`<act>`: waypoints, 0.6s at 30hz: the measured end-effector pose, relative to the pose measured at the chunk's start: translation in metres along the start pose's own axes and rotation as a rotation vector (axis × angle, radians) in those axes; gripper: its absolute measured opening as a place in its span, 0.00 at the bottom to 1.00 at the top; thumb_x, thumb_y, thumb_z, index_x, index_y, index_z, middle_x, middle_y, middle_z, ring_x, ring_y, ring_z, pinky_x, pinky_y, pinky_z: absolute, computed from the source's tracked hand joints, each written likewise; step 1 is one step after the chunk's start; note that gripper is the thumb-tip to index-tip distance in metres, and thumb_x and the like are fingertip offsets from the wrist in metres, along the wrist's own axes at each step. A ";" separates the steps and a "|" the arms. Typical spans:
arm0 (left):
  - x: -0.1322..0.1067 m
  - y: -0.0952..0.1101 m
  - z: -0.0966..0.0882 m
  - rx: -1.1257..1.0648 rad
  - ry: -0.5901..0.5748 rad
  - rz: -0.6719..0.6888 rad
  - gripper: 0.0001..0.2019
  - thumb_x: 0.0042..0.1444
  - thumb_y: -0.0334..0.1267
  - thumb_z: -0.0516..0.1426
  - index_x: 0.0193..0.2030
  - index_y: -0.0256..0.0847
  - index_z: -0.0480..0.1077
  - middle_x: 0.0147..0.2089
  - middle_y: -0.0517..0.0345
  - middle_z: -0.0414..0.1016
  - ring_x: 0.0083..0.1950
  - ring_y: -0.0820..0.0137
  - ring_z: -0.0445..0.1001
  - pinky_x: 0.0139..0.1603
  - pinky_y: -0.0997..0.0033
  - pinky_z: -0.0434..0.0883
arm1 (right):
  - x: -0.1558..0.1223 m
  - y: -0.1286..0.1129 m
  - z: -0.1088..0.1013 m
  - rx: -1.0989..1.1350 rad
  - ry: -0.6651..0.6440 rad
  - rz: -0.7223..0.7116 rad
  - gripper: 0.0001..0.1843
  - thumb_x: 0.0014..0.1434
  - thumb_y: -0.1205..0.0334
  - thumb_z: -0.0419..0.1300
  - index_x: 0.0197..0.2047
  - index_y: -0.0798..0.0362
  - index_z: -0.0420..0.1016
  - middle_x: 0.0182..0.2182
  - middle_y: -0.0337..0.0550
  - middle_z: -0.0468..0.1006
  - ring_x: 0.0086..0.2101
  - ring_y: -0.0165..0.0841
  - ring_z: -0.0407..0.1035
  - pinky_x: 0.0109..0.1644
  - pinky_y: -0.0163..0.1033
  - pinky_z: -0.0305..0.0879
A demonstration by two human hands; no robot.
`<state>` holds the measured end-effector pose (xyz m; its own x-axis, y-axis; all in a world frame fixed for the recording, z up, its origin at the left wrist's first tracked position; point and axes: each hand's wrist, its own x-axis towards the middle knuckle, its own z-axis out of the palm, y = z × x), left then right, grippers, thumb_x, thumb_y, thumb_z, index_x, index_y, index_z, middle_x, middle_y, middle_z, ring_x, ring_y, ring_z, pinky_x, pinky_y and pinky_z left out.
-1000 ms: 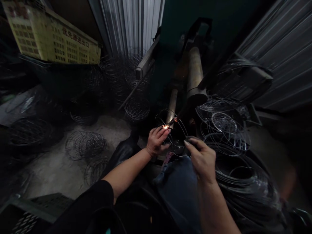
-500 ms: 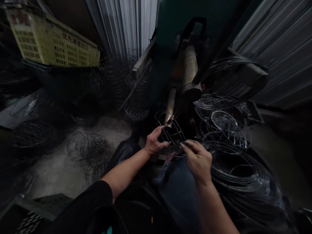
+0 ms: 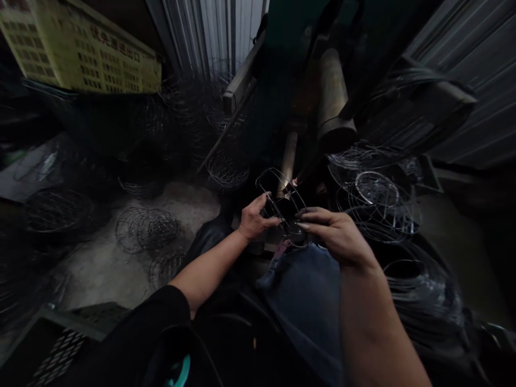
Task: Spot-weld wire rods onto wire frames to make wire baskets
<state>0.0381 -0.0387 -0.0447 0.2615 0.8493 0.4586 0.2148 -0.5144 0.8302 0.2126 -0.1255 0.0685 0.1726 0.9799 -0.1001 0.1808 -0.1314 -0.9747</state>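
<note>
A small round wire frame (image 3: 277,207) is held in front of my knees, below the lower metal rod (image 3: 288,164) of a machine. My left hand (image 3: 257,217) grips its left side, with thumb and fingers around the wires. My right hand (image 3: 341,231) has its fingertips pinched at the frame's right side; the exact wire between them is hard to make out. A small reddish glint shows at a dark tip (image 3: 295,183) beside the rod, close to the frame's upper wires. Blue cloth (image 3: 302,301) covers my lap beneath the frame.
A thick metal cylinder (image 3: 334,94) juts from the dark green machine (image 3: 278,70). Piled wire frames (image 3: 377,188) and coiled wire (image 3: 423,290) lie right. More wire frames (image 3: 147,228) rest on the floor left. A yellow crate (image 3: 92,54) stands upper left, a green crate (image 3: 52,338) lower left.
My right hand has shifted up, its fingers straighter along the frame's right side. My left hand stays on the frame, which sits slightly higher in view. The camera view has shifted a little.
</note>
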 end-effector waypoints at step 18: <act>0.006 0.001 0.007 -0.114 0.017 -0.094 0.37 0.41 0.41 0.70 0.59 0.36 0.67 0.58 0.44 0.72 0.57 0.57 0.73 0.62 0.56 0.69 | 0.006 0.018 0.002 -0.157 0.206 -0.273 0.09 0.46 0.54 0.67 0.28 0.50 0.81 0.34 0.46 0.81 0.36 0.41 0.76 0.42 0.44 0.72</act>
<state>0.0465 -0.0353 -0.0432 0.2295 0.8954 0.3815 0.1286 -0.4164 0.9000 0.2150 -0.1218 0.0499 0.2861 0.9334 0.2168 0.3908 0.0929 -0.9158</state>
